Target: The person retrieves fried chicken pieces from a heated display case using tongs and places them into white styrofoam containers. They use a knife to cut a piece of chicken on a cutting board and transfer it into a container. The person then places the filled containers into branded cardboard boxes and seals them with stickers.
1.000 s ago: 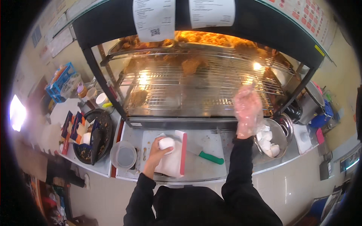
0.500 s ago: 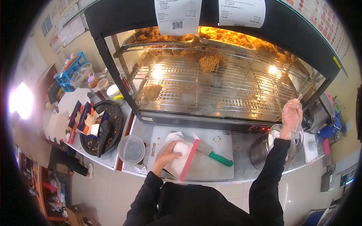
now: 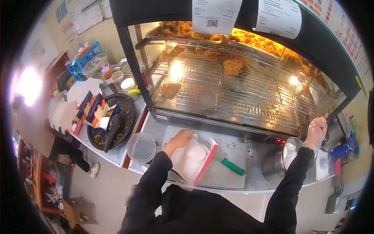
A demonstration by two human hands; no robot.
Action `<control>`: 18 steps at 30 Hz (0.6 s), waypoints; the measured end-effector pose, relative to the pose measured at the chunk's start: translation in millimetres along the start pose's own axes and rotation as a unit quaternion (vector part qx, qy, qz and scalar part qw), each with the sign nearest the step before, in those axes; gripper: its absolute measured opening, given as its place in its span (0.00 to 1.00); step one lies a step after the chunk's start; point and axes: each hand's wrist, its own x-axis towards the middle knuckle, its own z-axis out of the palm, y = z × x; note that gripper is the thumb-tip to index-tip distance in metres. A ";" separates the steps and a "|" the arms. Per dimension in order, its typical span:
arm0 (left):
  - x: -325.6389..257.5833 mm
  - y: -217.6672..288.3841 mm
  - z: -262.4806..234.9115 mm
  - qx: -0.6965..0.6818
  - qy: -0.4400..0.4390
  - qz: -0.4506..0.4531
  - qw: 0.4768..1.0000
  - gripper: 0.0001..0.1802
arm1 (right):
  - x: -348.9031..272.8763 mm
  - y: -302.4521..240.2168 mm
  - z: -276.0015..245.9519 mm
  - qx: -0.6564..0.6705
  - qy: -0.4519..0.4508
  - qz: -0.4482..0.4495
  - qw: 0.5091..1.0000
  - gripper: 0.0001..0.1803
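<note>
An open white paper box with a red edge [image 3: 181, 163] lies on the white cutting board [image 3: 237, 179], a rounded white mound [image 3: 196, 153] inside it. My bare left hand [image 3: 181, 141] grips the box's far left edge, fingertips over the rim. In a clear plastic glove, my right hand [image 3: 316, 132] is raised at the warming cabinet's right end, fingers closed; whatever they hold is too small to make out. Below that hand stands a steel pot [image 3: 273, 165] with white lumps [image 3: 289, 152] in it. A green-handled knife [image 3: 233, 167] lies partly behind the box.
The glass warming cabinet [image 3: 218, 128] holds fried chicken [image 3: 235, 67] on wire racks. A clear plastic tub [image 3: 141, 148] stands left of the board. Further left are a dark stone mortar [image 3: 130, 121], its pestle [image 3: 112, 132] and filled boxes [image 3: 93, 111]. Another person's leg [image 3: 72, 154] shows at left.
My left hand has moved from the white mound to the box's far edge, uncovering the mound. The view has shifted; my right hand stays raised by the cabinet's right end.
</note>
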 end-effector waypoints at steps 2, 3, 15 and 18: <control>2.6 -15.4 -2.4 -0.138 -0.052 -0.016 0.989 0.12 | 0.3 2.9 0.3 0.031 0.024 -0.009 0.999 0.09; -0.5 -23.4 1.2 -0.228 -0.041 -0.013 0.973 0.11 | -1.3 -3.2 0.3 0.016 0.015 0.010 1.000 0.09; -25.7 25.7 30.7 -0.108 -0.145 0.123 0.976 0.12 | -13.1 265.8 72.9 -0.554 0.069 0.043 0.829 0.11; -43.5 45.5 20.1 -0.047 -0.139 0.123 0.982 0.12 | 0.3 395.6 79.6 -0.853 -0.166 -0.049 0.493 0.10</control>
